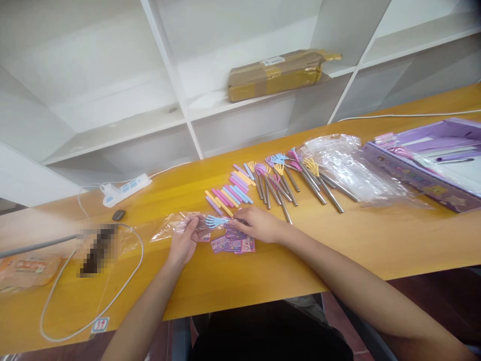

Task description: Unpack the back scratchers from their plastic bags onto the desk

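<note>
My left hand [185,241] pinches the open end of a clear plastic bag [169,225], which stretches out to the left. Between my hands lies the light blue hand-shaped head of a back scratcher [216,221], at the bag's mouth. Fingers of my right hand [257,224] are closed round its dark rod. Small purple printed cards [233,244] lie on the table just below. Beyond my hands are rows of pastel tubes [229,195], in pink, purple, blue and orange. More scratchers [280,180] with metal rods are heaped to the right of the tubes.
Clear bags [338,165] are piled at the right, beside a purple box [424,170]. A power strip [128,190], a black object [118,215], a white cable [141,255] and an orange package [28,271] are at the left. A taped parcel [278,75] sits on the shelf behind.
</note>
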`<state>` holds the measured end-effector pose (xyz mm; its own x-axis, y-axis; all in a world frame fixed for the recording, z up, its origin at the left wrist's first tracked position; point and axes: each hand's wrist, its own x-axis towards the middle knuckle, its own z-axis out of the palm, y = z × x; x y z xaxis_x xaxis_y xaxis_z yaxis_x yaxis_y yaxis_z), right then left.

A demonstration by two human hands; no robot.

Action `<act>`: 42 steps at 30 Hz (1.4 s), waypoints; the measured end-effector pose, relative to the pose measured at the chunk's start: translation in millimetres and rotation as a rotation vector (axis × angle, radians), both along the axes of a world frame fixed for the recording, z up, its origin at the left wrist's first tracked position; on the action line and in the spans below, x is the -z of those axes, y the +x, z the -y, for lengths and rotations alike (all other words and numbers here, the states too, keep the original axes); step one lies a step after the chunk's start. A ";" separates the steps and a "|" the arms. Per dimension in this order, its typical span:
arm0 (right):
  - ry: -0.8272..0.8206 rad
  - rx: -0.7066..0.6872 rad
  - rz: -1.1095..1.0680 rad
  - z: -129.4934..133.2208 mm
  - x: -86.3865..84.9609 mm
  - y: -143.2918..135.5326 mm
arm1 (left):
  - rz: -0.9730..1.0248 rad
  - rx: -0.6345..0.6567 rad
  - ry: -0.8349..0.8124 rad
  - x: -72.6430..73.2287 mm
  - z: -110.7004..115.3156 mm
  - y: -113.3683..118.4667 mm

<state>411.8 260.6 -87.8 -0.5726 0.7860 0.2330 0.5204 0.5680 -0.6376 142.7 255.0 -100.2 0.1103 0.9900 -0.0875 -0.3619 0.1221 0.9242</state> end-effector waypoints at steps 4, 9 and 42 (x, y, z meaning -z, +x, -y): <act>0.003 0.005 0.003 0.5 -2.2 0.5 | -0.019 0.013 0.005 -0.4 -0.3 -1.7; -0.036 -0.022 0.006 0.7 4.0 -3.7 | -0.107 0.077 0.026 3.4 3.9 3.3; -0.320 0.141 -0.354 5.3 19.2 -19.4 | -0.033 -0.055 -0.001 5.0 -2.8 3.3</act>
<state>392.5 255.3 -107.0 -0.3846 0.9142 0.1281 0.2985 0.2545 -0.9199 146.1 257.9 -105.2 0.0532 0.9944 -0.0912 -0.3371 0.1038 0.9357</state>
